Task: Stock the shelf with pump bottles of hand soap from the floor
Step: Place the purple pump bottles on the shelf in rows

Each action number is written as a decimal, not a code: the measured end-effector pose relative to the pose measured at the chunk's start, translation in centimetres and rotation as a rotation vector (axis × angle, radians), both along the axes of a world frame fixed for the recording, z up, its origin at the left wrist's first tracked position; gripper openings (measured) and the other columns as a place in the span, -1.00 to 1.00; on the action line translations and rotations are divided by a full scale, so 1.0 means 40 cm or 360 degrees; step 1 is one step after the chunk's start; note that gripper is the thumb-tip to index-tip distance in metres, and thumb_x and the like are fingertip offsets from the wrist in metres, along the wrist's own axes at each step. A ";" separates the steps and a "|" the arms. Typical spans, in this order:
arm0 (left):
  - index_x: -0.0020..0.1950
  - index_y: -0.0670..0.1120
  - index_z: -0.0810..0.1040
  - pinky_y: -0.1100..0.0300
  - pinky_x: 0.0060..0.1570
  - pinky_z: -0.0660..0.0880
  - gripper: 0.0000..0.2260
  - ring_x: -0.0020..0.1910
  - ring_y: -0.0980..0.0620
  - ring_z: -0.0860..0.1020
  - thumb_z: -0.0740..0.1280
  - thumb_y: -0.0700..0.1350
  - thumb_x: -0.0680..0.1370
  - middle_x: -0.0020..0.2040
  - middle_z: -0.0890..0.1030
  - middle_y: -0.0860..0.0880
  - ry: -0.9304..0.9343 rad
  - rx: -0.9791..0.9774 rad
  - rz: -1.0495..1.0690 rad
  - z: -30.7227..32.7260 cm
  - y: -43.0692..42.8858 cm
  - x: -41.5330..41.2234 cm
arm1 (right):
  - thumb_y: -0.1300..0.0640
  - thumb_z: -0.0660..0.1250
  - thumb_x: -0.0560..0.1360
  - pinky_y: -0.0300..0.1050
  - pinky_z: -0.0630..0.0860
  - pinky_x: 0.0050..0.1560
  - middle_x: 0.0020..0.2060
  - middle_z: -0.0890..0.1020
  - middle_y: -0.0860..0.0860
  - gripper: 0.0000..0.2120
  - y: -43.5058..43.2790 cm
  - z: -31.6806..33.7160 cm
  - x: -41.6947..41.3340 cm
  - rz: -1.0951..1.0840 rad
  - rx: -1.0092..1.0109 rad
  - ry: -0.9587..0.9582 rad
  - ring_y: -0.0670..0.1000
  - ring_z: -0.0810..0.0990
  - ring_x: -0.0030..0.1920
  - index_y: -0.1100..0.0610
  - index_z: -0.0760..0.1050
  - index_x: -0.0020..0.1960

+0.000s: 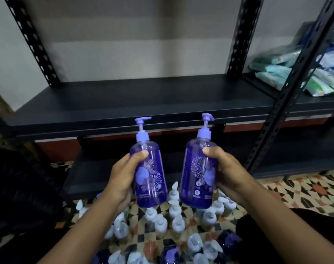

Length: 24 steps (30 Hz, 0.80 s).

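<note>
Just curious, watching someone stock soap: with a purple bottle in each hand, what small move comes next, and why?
Probably raise both bottles and stand them on the shelf: the left hand and right hand each grip one roughly upright, just below its front edge.

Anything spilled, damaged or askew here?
Nothing spilled or damaged. The left hand grips the left bottle, the right hand the right bottle, both pumps intact. Only the packets on the right-hand shelf lie in a loose heap.

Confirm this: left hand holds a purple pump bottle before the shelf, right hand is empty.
Not empty: in the head view the right hand grips a second purple bottle. The left hand does hold its pump bottle before the shelf.
</note>
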State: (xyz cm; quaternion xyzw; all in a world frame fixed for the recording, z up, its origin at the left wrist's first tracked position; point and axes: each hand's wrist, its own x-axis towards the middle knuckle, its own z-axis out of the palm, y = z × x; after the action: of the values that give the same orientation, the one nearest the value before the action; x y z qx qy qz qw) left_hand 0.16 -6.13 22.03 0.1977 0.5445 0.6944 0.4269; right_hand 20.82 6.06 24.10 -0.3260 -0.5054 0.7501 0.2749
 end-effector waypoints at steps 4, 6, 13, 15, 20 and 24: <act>0.02 -0.14 0.64 0.12 -0.30 0.60 -0.58 -0.35 -0.04 0.62 0.45 0.10 0.30 -0.23 0.65 -0.14 -0.0123 -0.0092 -0.0067 -0.012 0.003 0.002 | -0.11 0.52 0.24 0.16 0.51 0.23 -0.08 0.66 0.11 -0.47 -0.014 -0.033 -0.054 0.0072 -0.0316 0.0148 0.08 0.64 -0.10 0.12 0.60 0.13; 0.10 -0.15 0.63 0.03 -0.20 0.64 -0.48 -0.25 -0.09 0.65 0.48 0.17 0.28 -0.14 0.67 -0.19 -0.0138 -0.0130 -0.0129 -0.015 0.008 0.003 | -0.15 0.50 0.36 0.15 0.57 0.19 -0.09 0.66 0.09 -0.52 -0.020 -0.042 -0.068 0.0108 -0.0413 0.0178 0.07 0.66 -0.12 0.11 0.59 0.15; 0.23 -0.12 0.60 -0.14 0.03 0.62 -0.52 -0.01 -0.22 0.63 0.33 0.24 0.54 -0.01 0.65 -0.21 -0.0283 -0.0179 -0.0186 -0.013 0.020 0.003 | -0.28 0.36 0.50 0.06 0.57 0.03 -0.17 0.66 0.04 -0.58 -0.024 -0.051 -0.079 0.0203 -0.0506 0.0162 0.04 0.69 -0.16 0.05 0.63 0.08; 0.30 -0.16 0.54 -0.08 -0.03 0.63 -0.47 -0.07 -0.14 0.64 0.43 0.15 0.46 -0.02 0.64 -0.17 -0.0249 -0.0138 -0.0192 -0.013 0.018 0.000 | -0.18 0.46 0.47 0.07 0.57 0.02 -0.16 0.65 0.05 -0.68 -0.023 -0.054 -0.074 0.0203 -0.0497 0.0175 0.04 0.67 -0.18 0.05 0.65 0.04; 0.30 -0.08 0.46 0.01 -0.21 0.65 -0.42 -0.13 -0.06 0.70 0.49 -0.21 0.29 0.04 0.64 -0.13 -0.0071 -0.0117 -0.0223 -0.009 0.015 0.001 | 0.21 0.51 0.30 0.17 0.62 0.03 -0.07 0.66 0.19 -0.45 -0.012 -0.053 -0.048 0.0195 -0.0335 0.0115 0.15 0.67 -0.10 0.26 0.49 0.26; 0.23 -0.12 0.54 0.04 -0.24 0.64 -0.44 -0.16 -0.07 0.71 0.61 -0.26 0.27 -0.01 0.69 -0.15 0.0018 -0.0100 -0.0179 -0.011 0.008 0.011 | 0.26 0.56 0.33 0.06 0.64 -0.08 -0.10 0.66 0.20 -0.58 -0.011 -0.040 -0.030 0.0122 -0.0184 0.0061 0.13 0.66 -0.15 0.28 0.55 0.14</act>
State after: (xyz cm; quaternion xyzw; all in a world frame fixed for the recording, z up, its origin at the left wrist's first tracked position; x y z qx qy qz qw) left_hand 0.58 -5.79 21.57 0.2186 0.5564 0.6507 0.4682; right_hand 19.64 5.63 22.48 -0.3073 -0.4680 0.7942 0.2363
